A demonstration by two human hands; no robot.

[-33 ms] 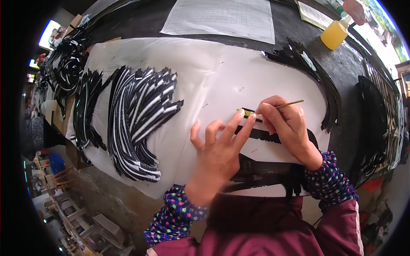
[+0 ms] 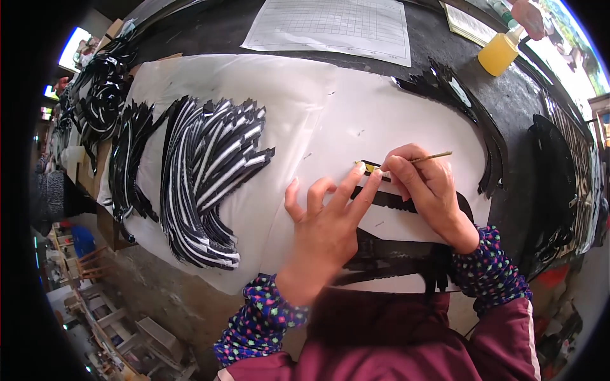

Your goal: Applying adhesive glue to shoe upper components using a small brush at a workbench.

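Nothing measurable has shifted since the earlier frame: both hands sit where they did.

The left hand (image 2: pixel 327 222) is laid flat, fingers spread, on the large white translucent paper sheet (image 2: pixel 298 101), its index and middle fingertips pressing a short black strip with a yellow-smeared end (image 2: pixel 370 167). The right hand (image 2: pixel 427 184) is pinched closed around a thin wooden stick (image 2: pixel 432 156), tip at that strip, above the black cut-out bands (image 2: pixel 387 254) near the sheet's near edge.

Risks, as judged: glue could be smeared onto the sheet if the stick slips; the strip could be skewed if fingertip pressure is eased.

One container is seen: a yellow squeeze bottle with a white nozzle (image 2: pixel 500 52), well apart at the far right, apparently holding yellow glue; level cannot be told.
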